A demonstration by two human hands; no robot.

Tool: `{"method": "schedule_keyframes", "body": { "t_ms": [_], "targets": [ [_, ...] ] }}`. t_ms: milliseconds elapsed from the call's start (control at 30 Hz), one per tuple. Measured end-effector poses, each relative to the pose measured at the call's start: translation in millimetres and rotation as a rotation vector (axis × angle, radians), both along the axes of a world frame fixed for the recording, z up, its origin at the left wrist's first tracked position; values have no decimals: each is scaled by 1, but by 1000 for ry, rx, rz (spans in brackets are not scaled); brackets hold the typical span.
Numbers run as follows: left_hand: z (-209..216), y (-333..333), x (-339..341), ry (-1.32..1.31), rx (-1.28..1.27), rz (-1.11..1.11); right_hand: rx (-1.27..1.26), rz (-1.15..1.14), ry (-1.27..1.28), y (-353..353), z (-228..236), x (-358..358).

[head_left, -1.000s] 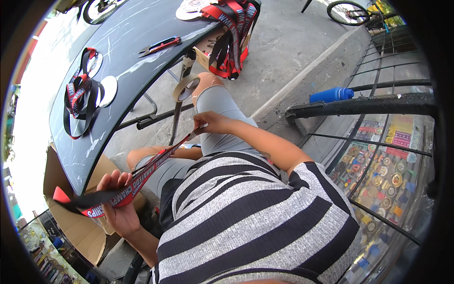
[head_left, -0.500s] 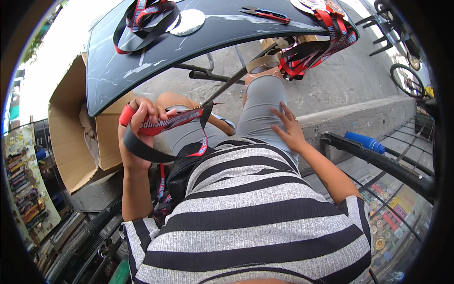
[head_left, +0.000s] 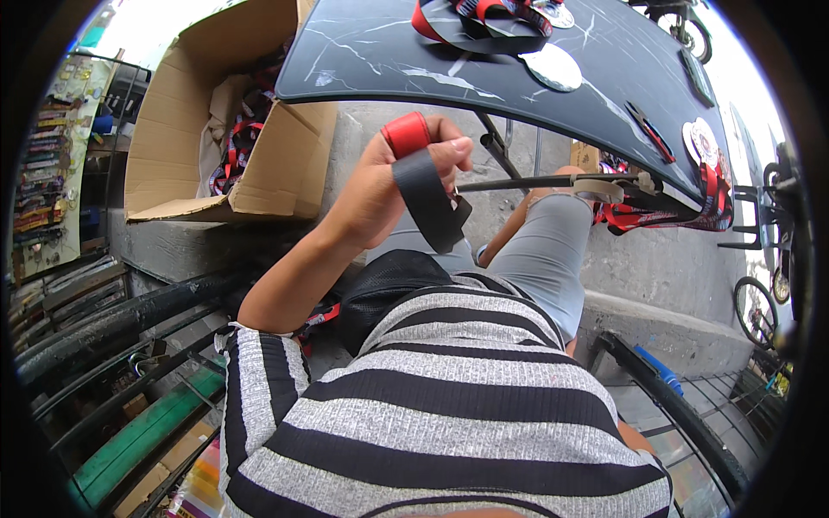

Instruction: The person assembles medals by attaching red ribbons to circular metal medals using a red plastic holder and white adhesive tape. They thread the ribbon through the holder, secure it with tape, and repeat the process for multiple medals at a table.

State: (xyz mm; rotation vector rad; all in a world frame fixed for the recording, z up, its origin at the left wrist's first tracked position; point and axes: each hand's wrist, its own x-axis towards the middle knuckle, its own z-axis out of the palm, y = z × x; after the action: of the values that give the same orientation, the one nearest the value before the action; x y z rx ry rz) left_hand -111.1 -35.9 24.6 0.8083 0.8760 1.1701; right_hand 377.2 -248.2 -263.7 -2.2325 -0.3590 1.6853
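My left hand [head_left: 367, 194] is raised in front of the near table edge, its fingers closed round a medal ribbon [head_left: 427, 203]. The ribbon's red side wraps over the back of my fingers, and its black side hangs in a short loop below the thumb. My right hand is out of view; only a bit of that arm shows beside my striped shirt. On the dark marbled table [head_left: 389, 65] lie a red and black ribbon [head_left: 505, 39] and a round silver medal [head_left: 554, 69]. Farther right are red-handled snips [head_left: 649, 131] and another medal [head_left: 704, 142].
An open cardboard box [head_left: 164, 142] with red and black ribbons [head_left: 237, 151] inside stands left of the table. Several red ribbons [head_left: 639, 220] hang below the table's right end. A dark phone-like object [head_left: 696, 76] lies near the far edge. Black metal railings [head_left: 129, 315] flank me.
The view has turned left, showing inside the box. My left hand has moved with the ribbon, whose visible loop is now shorter. My right hand has left my thigh and the view.
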Motion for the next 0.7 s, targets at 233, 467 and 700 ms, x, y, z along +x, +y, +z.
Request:
{"method": "schedule_keyframes", "body": {
  "t_ms": [233,467,700],
  "targets": [
    [-1,0,16,19,36,-47,581,651,-459,63,92,-56],
    [-5,8,46,116,181,-13,1383,1011,228,207,260,-241],
    [8,14,21,203,163,-166,1411,1043,165,257,312,-242]
  ]
}}
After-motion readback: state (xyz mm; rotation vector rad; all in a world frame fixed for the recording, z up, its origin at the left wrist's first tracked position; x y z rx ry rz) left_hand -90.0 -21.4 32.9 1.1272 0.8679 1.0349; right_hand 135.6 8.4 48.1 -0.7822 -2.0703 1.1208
